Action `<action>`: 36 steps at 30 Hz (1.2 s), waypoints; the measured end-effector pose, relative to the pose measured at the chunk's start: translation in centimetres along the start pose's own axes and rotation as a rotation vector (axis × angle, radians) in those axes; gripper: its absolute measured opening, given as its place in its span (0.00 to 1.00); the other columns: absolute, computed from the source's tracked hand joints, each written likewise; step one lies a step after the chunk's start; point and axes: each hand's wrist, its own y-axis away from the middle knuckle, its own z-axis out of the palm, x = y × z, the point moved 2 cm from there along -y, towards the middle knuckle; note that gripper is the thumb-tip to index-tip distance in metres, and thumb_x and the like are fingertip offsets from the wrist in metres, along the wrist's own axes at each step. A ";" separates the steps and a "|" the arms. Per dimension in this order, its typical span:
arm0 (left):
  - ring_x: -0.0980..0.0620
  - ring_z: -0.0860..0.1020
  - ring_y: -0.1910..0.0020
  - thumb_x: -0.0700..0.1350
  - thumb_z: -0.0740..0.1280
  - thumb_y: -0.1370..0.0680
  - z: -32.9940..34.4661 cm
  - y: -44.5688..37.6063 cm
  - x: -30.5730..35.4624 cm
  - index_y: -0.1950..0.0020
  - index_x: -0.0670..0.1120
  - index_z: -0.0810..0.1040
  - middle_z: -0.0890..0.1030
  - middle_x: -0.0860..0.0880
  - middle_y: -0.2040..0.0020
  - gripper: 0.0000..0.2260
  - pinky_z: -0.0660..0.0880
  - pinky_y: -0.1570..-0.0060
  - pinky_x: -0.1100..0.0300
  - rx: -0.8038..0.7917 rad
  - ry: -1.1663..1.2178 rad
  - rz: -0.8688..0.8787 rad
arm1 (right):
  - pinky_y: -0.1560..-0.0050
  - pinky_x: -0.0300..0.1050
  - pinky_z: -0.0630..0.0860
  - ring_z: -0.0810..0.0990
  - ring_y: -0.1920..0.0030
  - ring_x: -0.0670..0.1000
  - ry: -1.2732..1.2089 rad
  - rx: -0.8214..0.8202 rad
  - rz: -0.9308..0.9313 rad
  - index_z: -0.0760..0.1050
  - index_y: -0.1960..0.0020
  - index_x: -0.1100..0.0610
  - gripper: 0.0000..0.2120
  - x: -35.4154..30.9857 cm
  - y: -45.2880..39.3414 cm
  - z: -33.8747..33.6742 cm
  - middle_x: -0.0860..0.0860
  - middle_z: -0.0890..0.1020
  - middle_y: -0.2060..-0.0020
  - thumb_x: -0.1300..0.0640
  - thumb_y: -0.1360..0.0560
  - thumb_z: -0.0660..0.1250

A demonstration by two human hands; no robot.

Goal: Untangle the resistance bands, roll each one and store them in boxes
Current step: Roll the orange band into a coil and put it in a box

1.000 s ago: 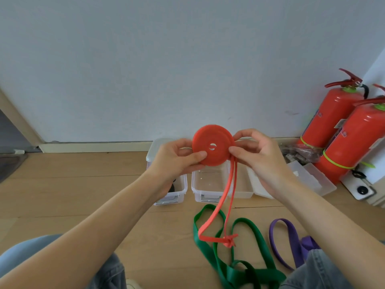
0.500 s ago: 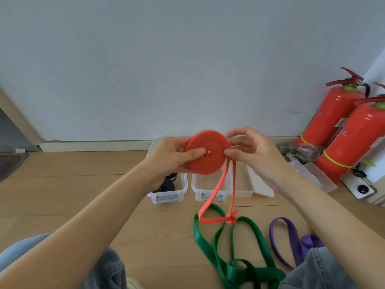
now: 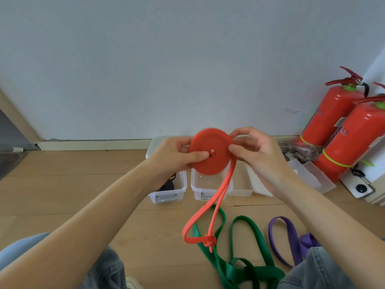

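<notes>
Knees: two legs in blue jeans [image 3: 104, 268] frame the bottom edge, on a wooden floor [image 3: 73, 195].
Green band [image 3: 239, 268]: one, lying loose and looped on the floor between the knees, nearest the camera.
Purple band [image 3: 289, 236]: one, on the floor just right of the green band, partly hidden by the right knee.
Red band tail [image 3: 208, 217]: two strands hang from the roll and end in a knot [image 3: 209, 243] that shows over the green band; whether the knot touches the floor cannot be told.
Red roll [image 3: 211, 153]: one flat coiled disc of the red band, held up in the air in front of the boxes, with a small hole at its centre.
Left hand [image 3: 175, 157]: thumb pressed on the near face of the roll beside the hole, fingers curled behind it, pinching the disc.
Right hand [image 3: 256, 155]: thumb tip at the roll's right edge where the strands leave, fingers curled round the rim and gripping it.
Left box [image 3: 166, 190]: clear plastic, with something dark inside, mostly hidden by the left wrist.
Middle box [image 3: 205, 188]: clear plastic, touching or nearly touching the left box; no band shows inside.
Right of the boxes: more clear plastic pieces [image 3: 308, 176], box or lid unclear.
Far right: two red fire extinguishers [image 3: 333, 115] against the pale wall [image 3: 166, 59].
</notes>
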 end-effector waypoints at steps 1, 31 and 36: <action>0.53 0.83 0.55 0.41 0.70 0.27 0.1 0.1 0.0 0.46 0.46 0.80 0.85 0.48 0.54 0.10 0.79 0.57 0.65 -0.056 -0.107 -0.024 | 0.54 0.38 0.77 0.80 0.61 0.46 0.083 -0.020 -0.040 0.78 0.55 0.53 0.12 -0.2 0.0 0.1 0.49 0.83 0.63 0.69 0.28 0.67; 0.50 0.83 0.53 0.47 0.61 0.21 0.2 0.8 -0.6 0.41 0.46 0.77 0.84 0.47 0.51 0.11 0.80 0.52 0.56 -0.278 -0.103 -0.208 | 0.49 0.46 0.77 0.79 0.56 0.52 0.130 -0.140 0.058 0.81 0.53 0.52 0.11 0.4 0.2 0.6 0.53 0.84 0.58 0.66 0.31 0.71; 0.54 0.82 0.58 0.46 0.61 0.21 0.0 0.5 -0.3 0.43 0.49 0.78 0.84 0.50 0.56 0.10 0.81 0.56 0.56 -0.125 -0.175 -0.077 | 0.50 0.43 0.79 0.82 0.56 0.51 0.031 -0.144 0.109 0.80 0.51 0.52 0.12 0.6 0.1 0.2 0.51 0.84 0.58 0.63 0.33 0.72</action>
